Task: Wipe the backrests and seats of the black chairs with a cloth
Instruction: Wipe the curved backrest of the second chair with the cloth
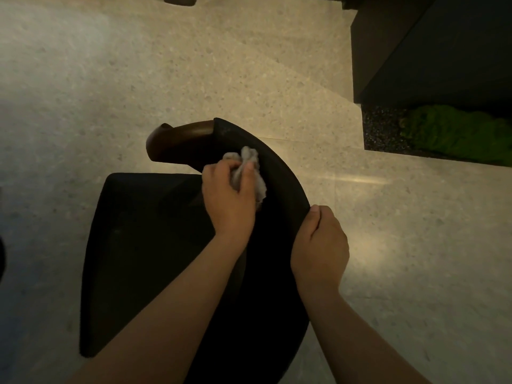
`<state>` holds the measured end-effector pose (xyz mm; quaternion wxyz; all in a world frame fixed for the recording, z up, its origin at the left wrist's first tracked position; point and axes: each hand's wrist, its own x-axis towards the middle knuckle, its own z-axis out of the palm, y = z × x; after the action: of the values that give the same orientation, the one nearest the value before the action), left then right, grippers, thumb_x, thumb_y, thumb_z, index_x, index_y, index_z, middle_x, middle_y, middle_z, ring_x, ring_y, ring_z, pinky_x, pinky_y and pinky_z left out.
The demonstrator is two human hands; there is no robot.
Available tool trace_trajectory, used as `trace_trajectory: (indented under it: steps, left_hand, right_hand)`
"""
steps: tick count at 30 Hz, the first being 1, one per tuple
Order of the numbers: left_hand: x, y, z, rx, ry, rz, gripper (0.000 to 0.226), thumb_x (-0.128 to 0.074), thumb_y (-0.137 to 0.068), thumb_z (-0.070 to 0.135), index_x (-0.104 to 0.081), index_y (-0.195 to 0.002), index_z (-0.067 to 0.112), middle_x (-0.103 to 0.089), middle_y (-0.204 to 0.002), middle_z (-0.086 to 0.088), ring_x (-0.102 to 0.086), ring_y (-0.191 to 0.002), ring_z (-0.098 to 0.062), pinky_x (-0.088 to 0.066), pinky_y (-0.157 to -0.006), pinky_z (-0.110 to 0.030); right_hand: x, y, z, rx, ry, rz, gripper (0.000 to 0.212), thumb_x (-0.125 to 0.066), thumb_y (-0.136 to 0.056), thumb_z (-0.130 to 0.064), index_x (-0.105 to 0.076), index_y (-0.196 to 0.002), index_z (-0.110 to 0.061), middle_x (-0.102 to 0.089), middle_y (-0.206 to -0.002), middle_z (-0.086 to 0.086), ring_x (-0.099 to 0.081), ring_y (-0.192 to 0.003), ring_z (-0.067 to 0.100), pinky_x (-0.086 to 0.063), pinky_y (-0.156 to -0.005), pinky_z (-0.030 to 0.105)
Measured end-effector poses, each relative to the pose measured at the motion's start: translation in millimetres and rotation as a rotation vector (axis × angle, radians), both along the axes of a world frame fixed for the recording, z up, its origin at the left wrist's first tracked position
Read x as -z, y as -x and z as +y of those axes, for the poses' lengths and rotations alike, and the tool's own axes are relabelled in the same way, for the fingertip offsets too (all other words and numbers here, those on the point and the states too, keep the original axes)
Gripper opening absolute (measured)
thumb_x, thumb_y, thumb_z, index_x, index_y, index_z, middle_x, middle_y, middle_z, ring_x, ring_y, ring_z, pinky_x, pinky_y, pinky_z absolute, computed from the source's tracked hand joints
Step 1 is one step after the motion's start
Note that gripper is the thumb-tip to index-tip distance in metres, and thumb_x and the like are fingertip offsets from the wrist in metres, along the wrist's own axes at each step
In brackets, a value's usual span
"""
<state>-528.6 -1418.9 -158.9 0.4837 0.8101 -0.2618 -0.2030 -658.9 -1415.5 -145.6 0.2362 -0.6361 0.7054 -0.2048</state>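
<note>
Against the inner face of the curved black backrest [279, 173], near the end that meets the wooden armrest [180, 142], the left hand [228, 198] presses a crumpled grey cloth [249, 159], its grip curled tight round the wad. The backrest's arc sweeps from there back toward the person, past the right hand [318, 242], whose grip is curled over the top edge. The seat [144, 234] lies left of the backrest.
</note>
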Motion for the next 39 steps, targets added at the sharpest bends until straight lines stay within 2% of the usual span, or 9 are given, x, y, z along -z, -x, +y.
trace_trajectory:
  steps: [4, 8, 15, 20, 24, 30, 35, 39]
  left_hand:
    - [2, 23, -7, 0.095, 0.037, -0.038, 0.023, -0.050, -0.095, 0.042, -0.057, -0.107, 0.024, -0.043, -0.117, 0.005, -0.050, -0.108, -0.017, -0.052, -0.090, -0.038]
    - [12, 17, -4, 0.112, 0.058, -0.077, 0.019, -0.049, -0.097, 0.036, -0.058, -0.106, 0.022, -0.042, -0.111, 0.009, -0.052, -0.103, -0.015, -0.052, -0.088, -0.038]
    - [23, 12, 6, 0.099, 0.045, 0.086, 0.010, -0.052, -0.098, 0.029, -0.059, -0.101, 0.022, -0.048, -0.111, 0.008, -0.055, -0.102, -0.010, -0.053, -0.090, -0.035]
    - [36, 9, 16, 0.109, -0.014, 0.161, 0.007, -0.052, -0.098, 0.025, -0.057, -0.102, 0.025, -0.049, -0.113, 0.008, -0.055, -0.101, -0.006, -0.053, -0.091, -0.029]
    - [41, 11, 20, 0.083, -0.058, 0.212, 0.012, -0.052, -0.098, 0.026, -0.059, -0.107, 0.021, -0.049, -0.115, 0.007, -0.056, -0.098, -0.005, -0.052, -0.089, -0.023]
    - [47, 13, 28, 0.044, -0.081, 0.337, 0.016, -0.053, -0.099, 0.026, -0.062, -0.111, 0.021, -0.051, -0.116, 0.007, -0.056, -0.094, -0.001, -0.045, -0.074, -0.008]
    - [55, 20, 42, -0.005, -0.068, 0.426, 0.018, -0.050, -0.099, 0.039, -0.060, -0.110, 0.029, -0.051, -0.116, 0.008, -0.058, -0.095, -0.004, -0.051, -0.079, -0.019]
    - [56, 26, 42, 0.035, -0.035, 0.364, 0.027, -0.049, -0.098, 0.045, -0.057, -0.119, 0.030, -0.045, -0.118, 0.011, -0.059, -0.096, -0.008, -0.054, -0.078, -0.024]
  right_hand:
    - [1, 0, 0, 0.009, 0.015, -0.006, 0.032, -0.032, -0.102, -0.027, -0.047, -0.076, -0.017, -0.045, -0.064, -0.007, -0.043, -0.055, 0.008, -0.024, -0.051, 0.020]
    - [1, 0, 1, -0.003, 0.019, -0.006, 0.033, -0.030, -0.102, -0.030, -0.050, -0.078, -0.018, -0.046, -0.064, -0.009, -0.046, -0.057, 0.008, -0.029, -0.052, 0.021]
    - [-1, -1, 0, -0.006, 0.009, 0.013, 0.032, -0.030, -0.102, -0.029, -0.051, -0.081, -0.018, -0.047, -0.065, -0.009, -0.046, -0.059, 0.007, -0.030, -0.054, 0.023]
    - [1, -1, -1, -0.027, 0.023, 0.033, 0.031, -0.029, -0.102, -0.029, -0.053, -0.086, -0.020, -0.051, -0.069, -0.007, -0.050, -0.062, 0.007, -0.038, -0.062, 0.028]
    - [0, -1, 0, -0.036, 0.037, 0.040, 0.031, -0.029, -0.103, -0.028, -0.052, -0.085, -0.019, -0.049, -0.068, -0.008, -0.049, -0.061, 0.007, -0.035, -0.058, 0.024]
    - [1, 1, 1, -0.046, 0.056, 0.026, 0.032, -0.029, -0.104, -0.028, -0.054, -0.087, -0.017, -0.051, -0.069, -0.005, -0.049, -0.061, 0.008, -0.036, -0.060, 0.025]
    - [3, 2, 2, -0.062, 0.115, 0.005, 0.032, -0.032, -0.104, -0.025, -0.051, -0.080, -0.016, -0.043, -0.062, -0.009, -0.043, -0.054, 0.006, -0.027, -0.051, 0.019]
    - [6, 3, 1, -0.064, 0.142, 0.006, 0.031, -0.033, -0.104, -0.025, -0.049, -0.079, -0.018, -0.042, -0.062, -0.009, -0.041, -0.054, 0.004, -0.025, -0.051, 0.016]
